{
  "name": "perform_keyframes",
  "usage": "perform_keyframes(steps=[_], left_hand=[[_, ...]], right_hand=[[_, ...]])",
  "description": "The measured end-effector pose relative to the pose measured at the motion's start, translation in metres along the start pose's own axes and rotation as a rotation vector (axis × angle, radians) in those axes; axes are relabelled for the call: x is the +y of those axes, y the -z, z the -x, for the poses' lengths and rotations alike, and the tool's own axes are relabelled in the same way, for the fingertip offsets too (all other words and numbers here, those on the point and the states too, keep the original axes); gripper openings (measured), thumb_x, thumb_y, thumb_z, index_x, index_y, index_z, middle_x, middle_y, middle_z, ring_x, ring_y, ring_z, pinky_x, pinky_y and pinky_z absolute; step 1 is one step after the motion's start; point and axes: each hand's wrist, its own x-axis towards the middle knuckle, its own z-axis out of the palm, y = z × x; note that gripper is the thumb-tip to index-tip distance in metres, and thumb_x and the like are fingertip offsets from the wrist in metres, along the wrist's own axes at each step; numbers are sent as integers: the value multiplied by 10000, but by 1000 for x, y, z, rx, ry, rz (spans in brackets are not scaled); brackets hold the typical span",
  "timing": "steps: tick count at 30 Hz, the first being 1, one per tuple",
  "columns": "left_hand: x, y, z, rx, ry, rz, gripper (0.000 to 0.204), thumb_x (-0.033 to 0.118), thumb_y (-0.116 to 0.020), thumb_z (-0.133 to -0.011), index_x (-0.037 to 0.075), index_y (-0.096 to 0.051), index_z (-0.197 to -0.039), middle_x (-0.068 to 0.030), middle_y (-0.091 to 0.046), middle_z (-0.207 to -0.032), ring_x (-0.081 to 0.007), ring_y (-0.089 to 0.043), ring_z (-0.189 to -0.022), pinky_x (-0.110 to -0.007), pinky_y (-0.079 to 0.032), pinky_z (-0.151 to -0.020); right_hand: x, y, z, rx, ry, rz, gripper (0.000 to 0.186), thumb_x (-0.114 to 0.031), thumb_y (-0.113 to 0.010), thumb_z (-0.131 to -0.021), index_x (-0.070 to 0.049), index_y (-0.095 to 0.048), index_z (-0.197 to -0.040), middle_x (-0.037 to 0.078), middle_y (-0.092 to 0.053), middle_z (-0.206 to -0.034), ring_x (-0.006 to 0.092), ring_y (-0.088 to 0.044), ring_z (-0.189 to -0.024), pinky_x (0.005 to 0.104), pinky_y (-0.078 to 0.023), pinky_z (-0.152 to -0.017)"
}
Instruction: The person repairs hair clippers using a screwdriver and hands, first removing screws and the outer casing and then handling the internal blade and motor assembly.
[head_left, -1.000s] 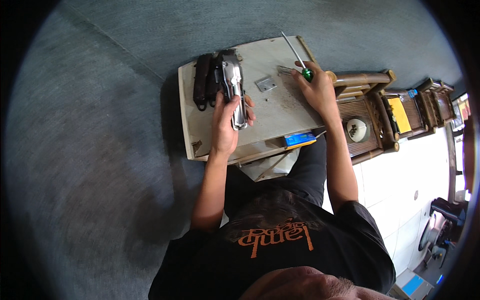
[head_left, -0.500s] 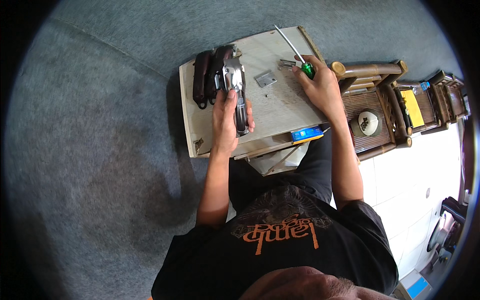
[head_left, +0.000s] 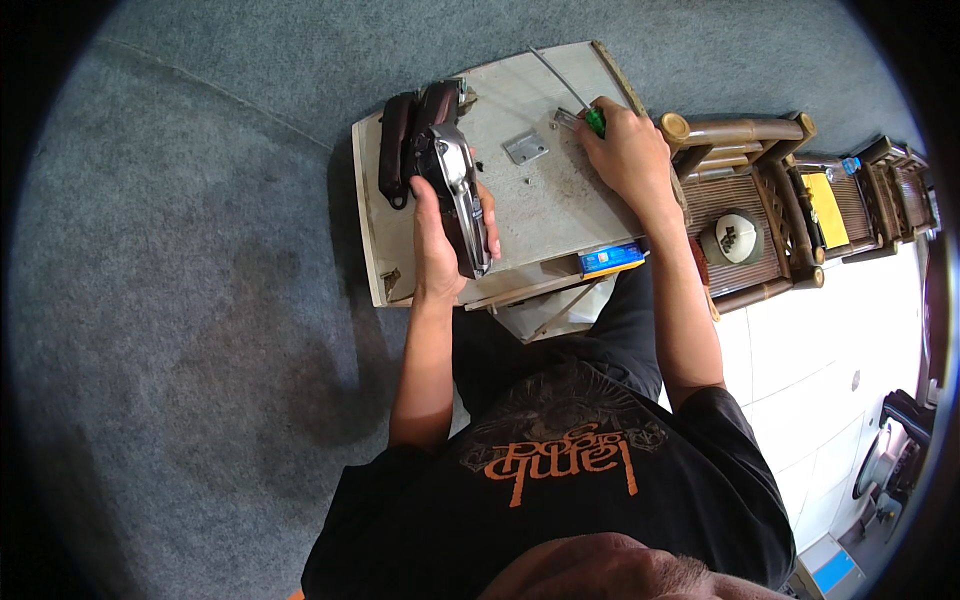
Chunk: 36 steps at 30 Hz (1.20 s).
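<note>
Two bare hands at work over a low, pale grey, scuffed board tabletop (head_left: pixel 560 215) in the upper middle of the frame. Left hand (head_left: pixel 440 235) wrapped around a long silver and black hair clipper (head_left: pixel 462 200), long axis running from lower right to upper left of the frame, blade end pointing away toward the top edge. Fingers (head_left: pixel 490 225) curled over its right side, thumb along its left; forearm straight up from the lower centre. Just left of the clipper, touching the tabletop's upper left corner, a dark brown oblong case (head_left: pixel 397 150). Right hand (head_left: pixel 625 150) closed on a green-handled screwdriver (head_left: pixel 583 105), thin metal shaft slanting to the upper left, knuckles bent, wrist resting near the tabletop's right edge. Between both hands, lying flat, a small square grey metal plate (head_left: pixel 525 148). At the near edge, a small blue and yellow box (head_left: pixel 612 260). To the right, bamboo furniture (head_left: pixel 745 200).
</note>
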Motion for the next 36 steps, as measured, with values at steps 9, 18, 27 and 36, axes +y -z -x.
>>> perform_keyframes(steps=[9, 18, 27, 36], left_hand=[[-2, 6, 1, 46, 64, -18, 603, 646, -332, -1066, 81, -500, -1194, -95, -606, -831, -160, -613, -547, -304, -543, -459], [8, -3, 3, 22, -22, -178, 501, 468, -673, -994, 79, -451, -1219, -81, -610, -851, -135, -619, -574, -283, -541, -484], [9, -9, 5, -51, -64, -182, 466, 389, -653, -1013, 66, -429, -1263, -80, -585, -803, -134, -597, -560, -292, -528, -480], [3, -5, 18, -95, -139, -91, 414, 417, -496, -1024, 22, -479, -1145, -147, -599, -797, -169, -587, -525, -310, -525, -446]], right_hand=[[12, -1, -4, -4, -44, -171, 312, -300, -683, -904, -19, -704, -1036, 257, -732, -902, 451, -714, -918, 527, -557, -826], [7, 7, 0, -27, -73, -246, 376, -323, -633, -910, 30, -692, -1026, 303, -706, -899, 481, -696, -921, 520, -542, -826], [3, 12, 1, -34, -93, -265, 406, -334, -619, -920, 32, -689, -1080, 316, -705, -919, 488, -695, -927, 523, -541, -823], [11, 1, 1, 64, -20, -215, 413, -337, -629, -920, 29, -682, -1105, 311, -708, -904, 486, -701, -919, 521, -552, -811]])
